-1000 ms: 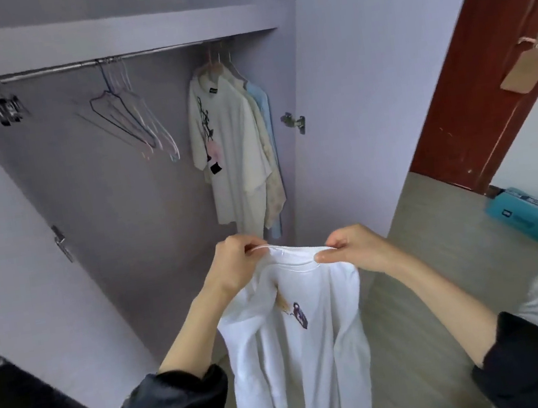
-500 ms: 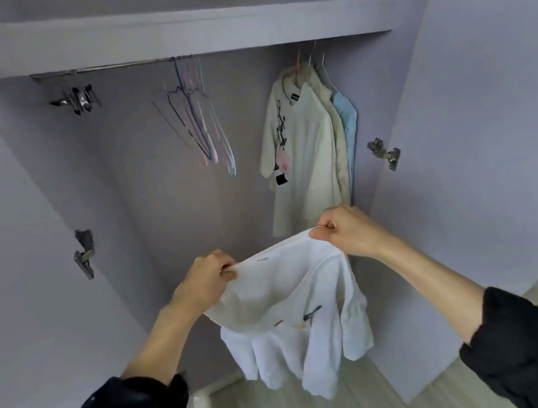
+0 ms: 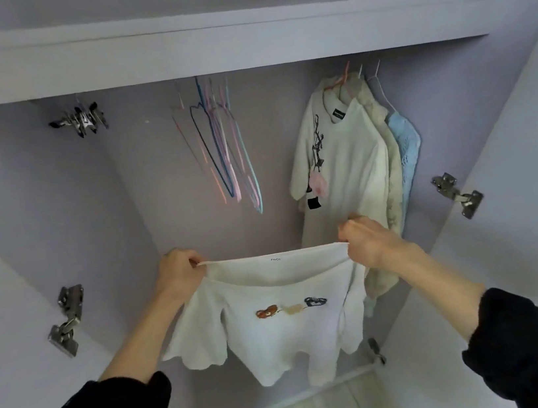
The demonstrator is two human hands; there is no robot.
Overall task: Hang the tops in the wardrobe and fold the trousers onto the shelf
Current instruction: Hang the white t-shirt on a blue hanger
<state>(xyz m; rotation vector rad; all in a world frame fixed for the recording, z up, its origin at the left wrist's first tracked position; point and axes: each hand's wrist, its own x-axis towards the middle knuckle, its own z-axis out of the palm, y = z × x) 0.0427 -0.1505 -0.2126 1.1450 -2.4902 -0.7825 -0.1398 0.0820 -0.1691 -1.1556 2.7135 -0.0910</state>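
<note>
Head view: both hands (image 3: 180, 271) (image 3: 366, 242) pinch white top (image 3: 279, 334) collar edges, taut; empty hangers (image 3: 222, 151) above.

The top (image 3: 275, 310) held up in front is white, with three small figures across the chest: one rust brown, one pale beige, one dark blue. The wardrobe (image 3: 50, 186) is pale lilac grey inside. The empty hangers (image 3: 222, 155) are thin, in pink, blue and light turquoise. Of the hung tops, the front one (image 3: 341, 166) is cream with a black drawing, a pink spot and a black tag; the next (image 3: 390, 166) is beige, the last (image 3: 408, 146) light blue. Both sleeves (image 3: 537, 349) are black. The hinges (image 3: 66, 318) are silver metal.
</note>
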